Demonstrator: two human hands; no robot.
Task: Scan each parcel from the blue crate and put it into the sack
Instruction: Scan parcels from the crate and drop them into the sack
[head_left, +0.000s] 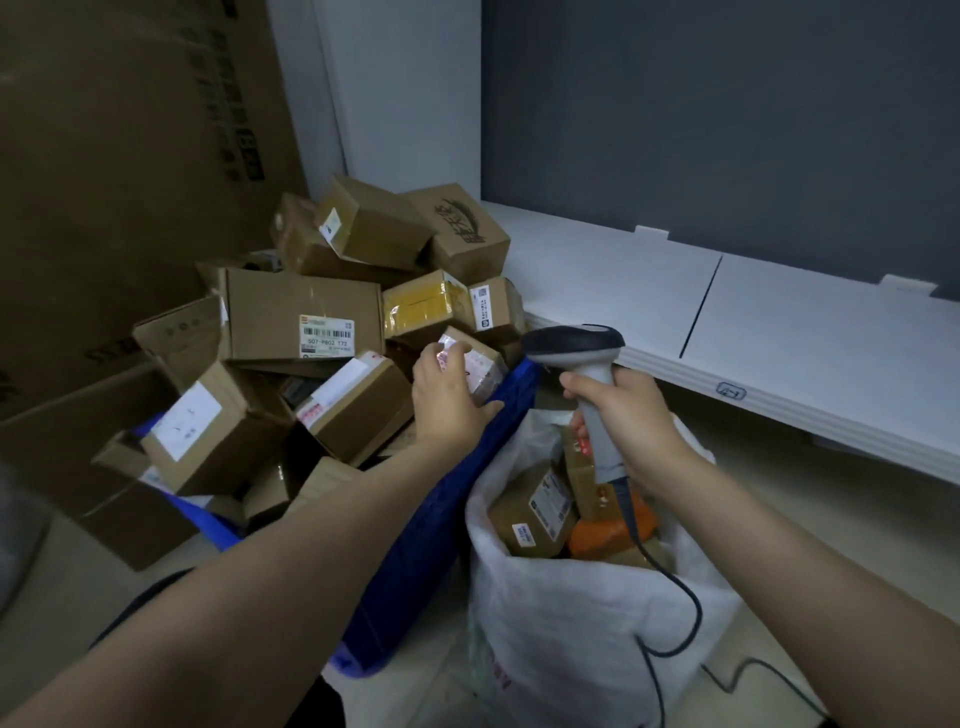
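Note:
A blue crate (415, 561) heaped with brown cardboard parcels sits left of centre. My left hand (447, 400) grips a small taped parcel (480, 364) at the crate's right rim. My right hand (631, 421) holds a grey barcode scanner (576, 348) upright, its dark head pointing left toward that parcel, its black cable trailing down to the floor. Below the scanner stands the open white sack (571, 623), holding several parcels (535, 509) and an orange packet (608, 530).
Large cardboard cartons (130, 156) stand against the wall on the left, with another carton (104, 467) on the floor beside the crate. A low white platform (727, 322) runs along the dark wall on the right. The scanner cable (691, 613) loops across the floor.

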